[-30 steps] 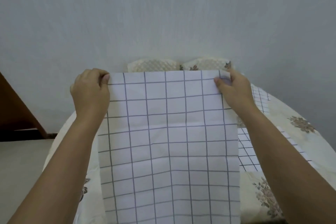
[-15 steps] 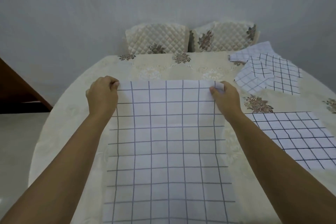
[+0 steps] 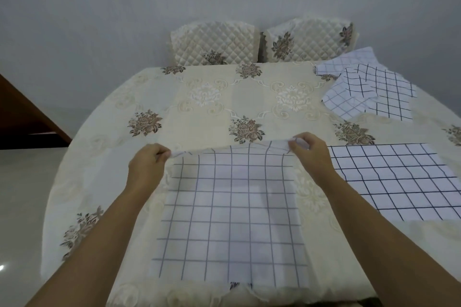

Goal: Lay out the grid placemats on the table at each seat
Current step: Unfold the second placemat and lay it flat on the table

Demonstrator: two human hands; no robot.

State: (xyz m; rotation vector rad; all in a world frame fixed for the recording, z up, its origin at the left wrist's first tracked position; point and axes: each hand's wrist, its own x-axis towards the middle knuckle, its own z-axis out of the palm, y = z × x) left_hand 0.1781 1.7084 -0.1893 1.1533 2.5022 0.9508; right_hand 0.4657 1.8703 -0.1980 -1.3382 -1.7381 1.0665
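Observation:
A white placemat with a grey grid (image 3: 230, 217) lies mostly flat on the near part of the round table (image 3: 207, 112), which has a cream floral cloth. My left hand (image 3: 147, 167) pinches its far left corner and my right hand (image 3: 310, 154) pinches its far right corner; the far edge is still lifted a little. A second grid placemat (image 3: 399, 179) lies flat to the right. Farther back on the right sits a loose pile of more grid placemats (image 3: 364, 90).
Two chairs with quilted cream covers (image 3: 214, 43) (image 3: 309, 40) stand at the table's far side against a pale wall. A dark wooden piece (image 3: 27, 117) shows at the left edge. Pale floor (image 3: 22, 194) lies to the left.
The placemat, held up in front of me one second ago, has come down onto the table. Both hands moved down and toward me, still gripping the far corners.

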